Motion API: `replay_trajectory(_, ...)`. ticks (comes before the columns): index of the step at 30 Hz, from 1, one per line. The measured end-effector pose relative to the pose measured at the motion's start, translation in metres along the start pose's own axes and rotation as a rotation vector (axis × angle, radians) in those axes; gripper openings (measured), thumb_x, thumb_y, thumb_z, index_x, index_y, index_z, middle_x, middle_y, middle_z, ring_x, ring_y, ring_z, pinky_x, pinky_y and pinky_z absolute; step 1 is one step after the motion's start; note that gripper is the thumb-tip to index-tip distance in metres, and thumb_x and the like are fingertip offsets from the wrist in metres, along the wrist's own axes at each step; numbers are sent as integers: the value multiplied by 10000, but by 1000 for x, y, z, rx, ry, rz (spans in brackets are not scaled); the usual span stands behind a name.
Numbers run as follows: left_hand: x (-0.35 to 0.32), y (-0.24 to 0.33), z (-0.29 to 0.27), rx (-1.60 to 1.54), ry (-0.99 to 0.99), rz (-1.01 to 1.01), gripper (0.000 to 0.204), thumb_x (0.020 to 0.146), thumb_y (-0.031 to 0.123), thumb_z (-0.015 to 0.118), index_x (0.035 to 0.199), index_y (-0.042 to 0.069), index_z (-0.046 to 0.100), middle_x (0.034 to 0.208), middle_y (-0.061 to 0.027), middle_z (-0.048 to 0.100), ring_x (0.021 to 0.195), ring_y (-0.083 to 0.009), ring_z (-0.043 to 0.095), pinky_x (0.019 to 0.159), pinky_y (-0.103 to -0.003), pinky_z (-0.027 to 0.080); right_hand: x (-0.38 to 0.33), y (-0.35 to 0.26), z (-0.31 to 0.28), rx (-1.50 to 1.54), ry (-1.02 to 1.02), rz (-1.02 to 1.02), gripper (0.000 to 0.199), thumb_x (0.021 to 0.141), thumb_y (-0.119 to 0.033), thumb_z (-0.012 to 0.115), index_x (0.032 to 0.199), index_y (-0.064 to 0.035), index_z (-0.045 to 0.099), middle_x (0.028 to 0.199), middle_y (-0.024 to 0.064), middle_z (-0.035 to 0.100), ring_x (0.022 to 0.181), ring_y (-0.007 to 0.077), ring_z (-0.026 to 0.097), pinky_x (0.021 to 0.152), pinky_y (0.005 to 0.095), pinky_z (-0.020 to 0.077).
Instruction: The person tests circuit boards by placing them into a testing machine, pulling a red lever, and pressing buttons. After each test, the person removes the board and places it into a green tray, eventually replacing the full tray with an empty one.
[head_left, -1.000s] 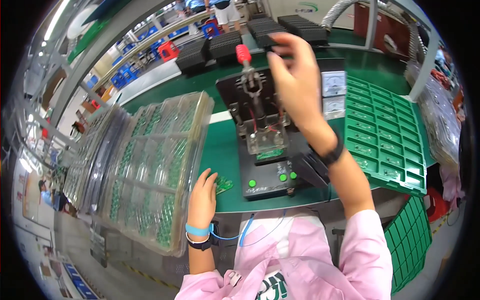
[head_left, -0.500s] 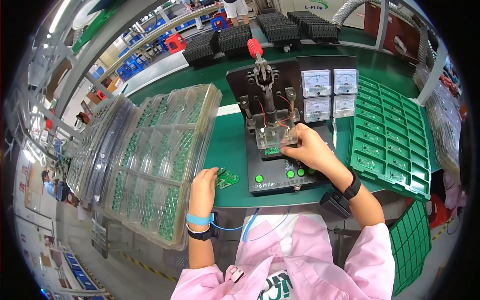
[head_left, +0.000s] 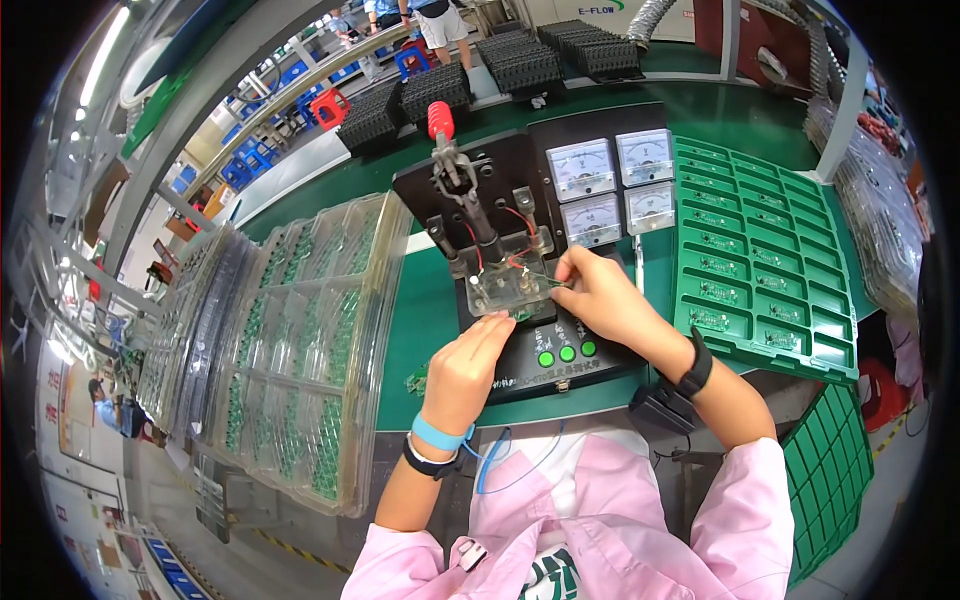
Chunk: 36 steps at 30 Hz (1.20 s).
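A black test fixture (head_left: 560, 375) with a red-handled toggle clamp (head_left: 440, 120) and a clear plate (head_left: 508, 290) stands before me. My left hand (head_left: 465, 370) is closed, its fingertips on a small green circuit board (head_left: 522, 314) at the fixture's slot under the plate's front edge. My right hand (head_left: 600, 298) pinches what looks like a thin circuit board, seen nearly edge-on, beside the plate's right corner. Loose green circuit boards (head_left: 416, 380) lie on the bench, partly hidden behind my left hand.
Clear compartment trays (head_left: 385, 300) filled with boards are stacked at left. A green compartment tray (head_left: 765, 345) with several boards lies at right. Four-square panel meters (head_left: 583, 170) stand behind the fixture. Black racks (head_left: 525, 65) line the far edge; people (head_left: 440, 25) stand beyond.
My left hand has moved from the loose boards up and right to the fixture's slot. My right hand has drawn a thin board away from the slot. The view has shifted.
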<state>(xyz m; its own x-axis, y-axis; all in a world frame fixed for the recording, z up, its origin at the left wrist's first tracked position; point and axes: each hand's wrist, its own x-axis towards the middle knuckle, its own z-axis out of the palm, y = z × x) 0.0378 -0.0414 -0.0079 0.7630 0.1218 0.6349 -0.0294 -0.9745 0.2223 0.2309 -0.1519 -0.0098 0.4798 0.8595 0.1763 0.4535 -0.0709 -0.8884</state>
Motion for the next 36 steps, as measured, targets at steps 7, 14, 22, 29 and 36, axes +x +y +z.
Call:
replay_trajectory(7, 5, 3, 14, -23, -111, -78, 342, 803, -42, 597, 1143, -11, 625, 1123, -170, 650, 1057, -326, 626, 900, -397, 514, -58, -2, -88, -58, 150, 25, 192, 818, -1, 680, 943, -24, 536, 725, -27, 518, 590, 43, 480, 531, 228, 387)
replay_trajectory(14, 13, 19, 5, -15, -280, -181, 359, 856, 62, 641, 1206, -3, 600, 1248, -197, 591, 1163, -363, 567, 969, -392, 470, -57, 80, -220, -118, 456, 149, 183, 883, -37, 618, 1048, -18, 541, 765, -20, 523, 601, 64, 515, 558, 216, 433)
replay_trajectory(22, 36, 51, -36, -11, -249, -22, 602, 827, 195, 707, 1357, 13, 487, 1406, -248, 448, 1262, -369, 492, 1054, -429, 384, 16, 212, -326, -242, 903, 370, 311, 855, -54, 608, 1160, 7, 587, 903, 70, 638, 747, 151, 623, 678, 297, 520)
replay_trajectory(29, 122, -1, -39, -181, 313, -118, 828, 765, 232, 779, 1456, 49, 363, 1384, -268, 447, 1270, -431, 457, 1104, -484, 298, 4, 194, -327, -558, 934, 286, 345, 796, -59, 641, 1135, 2, 626, 1024, 116, 666, 811, 192, 636, 735, 324, 524)
replay_trajectory(36, 44, -3, -28, -256, 157, 253, 715, 746, 182, 807, 1364, 48, 474, 1369, -194, 499, 1278, -371, 474, 1072, -446, 374, -50, 55, -178, -542, 403, -212, 285, 823, 33, 576, 1101, -29, 599, 1110, 119, 630, 924, 237, 624, 796, 337, 513)
